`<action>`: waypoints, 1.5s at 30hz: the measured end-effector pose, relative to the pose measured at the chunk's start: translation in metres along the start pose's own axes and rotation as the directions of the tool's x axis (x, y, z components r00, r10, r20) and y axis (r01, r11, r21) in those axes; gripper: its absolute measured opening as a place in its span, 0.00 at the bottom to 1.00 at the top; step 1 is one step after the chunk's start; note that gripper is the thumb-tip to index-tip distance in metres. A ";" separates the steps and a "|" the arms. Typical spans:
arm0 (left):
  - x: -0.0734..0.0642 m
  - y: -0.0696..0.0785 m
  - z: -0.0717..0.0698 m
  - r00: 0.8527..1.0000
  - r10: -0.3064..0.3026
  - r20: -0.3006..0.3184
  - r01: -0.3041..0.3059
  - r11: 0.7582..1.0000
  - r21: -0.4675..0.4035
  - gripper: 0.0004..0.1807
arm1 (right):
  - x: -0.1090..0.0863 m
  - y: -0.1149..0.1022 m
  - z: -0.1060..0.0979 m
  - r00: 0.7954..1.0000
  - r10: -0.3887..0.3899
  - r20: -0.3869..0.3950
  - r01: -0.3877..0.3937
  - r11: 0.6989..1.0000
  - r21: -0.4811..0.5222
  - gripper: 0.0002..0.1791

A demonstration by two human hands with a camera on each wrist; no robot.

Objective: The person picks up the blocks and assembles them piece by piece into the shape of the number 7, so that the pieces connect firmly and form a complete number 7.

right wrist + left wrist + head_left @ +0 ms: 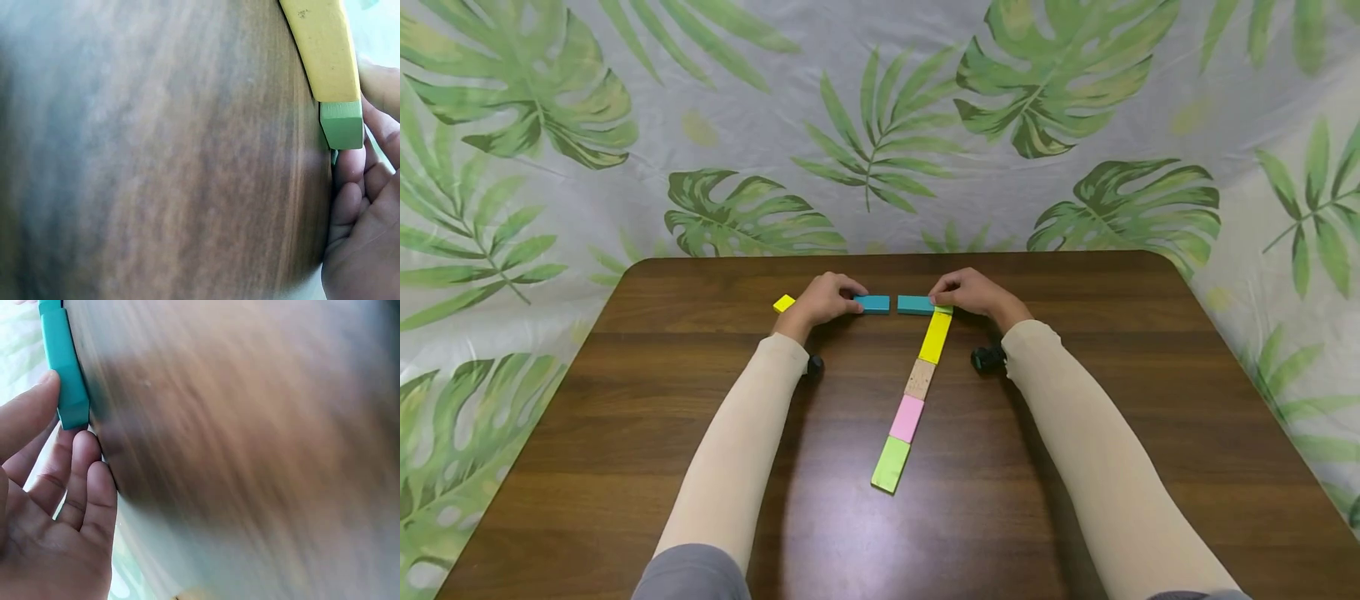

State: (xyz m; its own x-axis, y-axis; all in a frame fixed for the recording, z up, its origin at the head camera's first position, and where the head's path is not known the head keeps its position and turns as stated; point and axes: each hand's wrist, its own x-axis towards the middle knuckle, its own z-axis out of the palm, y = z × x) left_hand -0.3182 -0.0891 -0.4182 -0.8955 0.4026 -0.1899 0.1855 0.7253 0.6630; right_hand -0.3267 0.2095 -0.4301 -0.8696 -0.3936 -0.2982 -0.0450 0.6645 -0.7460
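Observation:
Near the table's far edge, my left hand (827, 298) pinches the left end of a blue block (872, 304). In the left wrist view its thumb lies on this blue block (65, 369), with fingers at the end. A narrow gap separates it from a second blue block (915, 305). My right hand (973, 293) has its fingertips at that block's right end, beside a light green block (943, 309). In the right wrist view the green block (342, 125) partly hides the fingers; I cannot tell exactly which block they grip.
From the light green block a slanting row runs toward me: a yellow block (936, 337), a wood-coloured block (920, 379), a pink block (907, 418) and a lime green block (891, 465). Another yellow block (784, 303) lies left of my left hand. Leaf-patterned cloth (880, 125) hangs behind the brown table (700, 400).

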 end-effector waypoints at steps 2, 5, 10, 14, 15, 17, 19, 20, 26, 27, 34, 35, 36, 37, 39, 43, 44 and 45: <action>0.001 0.002 0.001 1.000 -0.003 0.004 0.003 1.000 -0.010 0.19 | 0.000 0.000 0.000 1.000 0.002 0.004 -0.002 1.000 -0.003 0.15; 0.002 0.003 0.004 1.000 -0.004 0.002 0.004 0.999 -0.035 0.19 | 0.000 0.000 0.000 1.000 0.004 0.000 -0.004 1.000 -0.001 0.15; 0.006 0.004 0.007 1.000 0.007 -0.021 -0.008 0.999 -0.046 0.18 | 0.002 0.001 -0.001 1.000 -0.006 -0.015 0.006 1.000 -0.001 0.14; 0.007 0.005 0.009 1.000 0.013 -0.017 -0.013 0.999 -0.030 0.19 | 0.003 0.001 -0.001 1.000 -0.005 -0.017 0.005 1.000 -0.014 0.14; 0.007 0.006 0.009 1.000 0.014 -0.015 -0.014 1.000 -0.027 0.19 | 0.003 0.001 -0.001 1.000 -0.003 -0.018 0.003 1.000 -0.017 0.14; 0.007 0.007 0.009 1.000 0.013 -0.009 -0.014 1.000 -0.024 0.19 | 0.003 0.001 -0.001 1.000 -0.001 -0.019 0.001 1.000 -0.021 0.14; 0.007 0.008 0.009 1.000 0.013 -0.007 -0.013 1.000 -0.019 0.19 | 0.004 0.001 -0.001 1.000 0.000 -0.022 0.000 1.000 -0.021 0.14; 0.007 0.008 0.009 1.000 0.012 -0.008 -0.012 1.000 -0.017 0.19 | 0.004 0.001 -0.001 1.000 0.000 -0.024 -0.001 1.000 -0.019 0.14; 0.007 0.009 0.009 1.000 0.002 -0.018 -0.002 1.000 -0.004 0.19 | 0.003 0.001 0.000 1.000 0.004 -0.023 -0.005 1.000 -0.011 0.14; 0.007 0.008 0.009 1.000 0.000 -0.018 0.000 1.000 -0.005 0.19 | 0.003 0.001 0.000 1.000 0.005 -0.022 -0.005 1.000 -0.010 0.14; 0.008 0.009 0.008 1.000 -0.004 -0.019 0.004 1.000 0.001 0.19 | 0.003 -0.001 -0.001 1.000 0.007 -0.026 -0.007 1.000 -0.017 0.15; 0.008 0.009 0.008 1.000 -0.005 -0.018 0.005 1.000 0.002 0.19 | 0.003 -0.002 -0.001 1.000 0.007 -0.025 -0.007 1.000 -0.015 0.15; 0.008 0.010 0.008 1.000 -0.006 -0.018 0.006 1.000 0.001 0.19 | 0.003 -0.002 -0.002 1.000 0.006 -0.019 -0.006 1.000 -0.016 0.16; 0.008 0.009 0.008 1.000 -0.007 -0.018 0.007 1.000 0.001 0.19 | 0.002 -0.002 -0.002 1.000 0.004 -0.019 -0.004 1.000 -0.014 0.15; 0.008 0.009 0.008 1.000 -0.006 -0.016 0.006 1.000 -0.004 0.19 | 0.002 0.000 -0.001 1.000 -0.003 -0.020 0.003 1.000 -0.005 0.15; 0.007 0.009 0.009 1.000 -0.006 -0.011 0.006 1.000 -0.004 0.19 | 0.002 0.001 0.001 1.000 -0.004 -0.020 0.004 1.000 0.001 0.15; 0.007 0.008 0.009 1.000 -0.005 -0.008 0.005 1.000 0.000 0.19 | 0.002 0.001 0.001 1.000 -0.003 -0.020 0.003 1.000 0.003 0.15; 0.007 0.008 0.009 1.000 -0.001 -0.003 0.001 1.000 0.005 0.20 | 0.002 0.001 0.001 1.000 -0.003 -0.018 0.003 1.000 0.001 0.15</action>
State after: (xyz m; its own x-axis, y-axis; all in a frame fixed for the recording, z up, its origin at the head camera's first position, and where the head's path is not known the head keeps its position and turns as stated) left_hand -0.3190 -0.0756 -0.4202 -0.8968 0.4002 -0.1888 0.1864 0.7286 0.6591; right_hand -0.3277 0.2084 -0.4319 -0.8782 -0.3840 -0.2851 -0.0472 0.6628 -0.7473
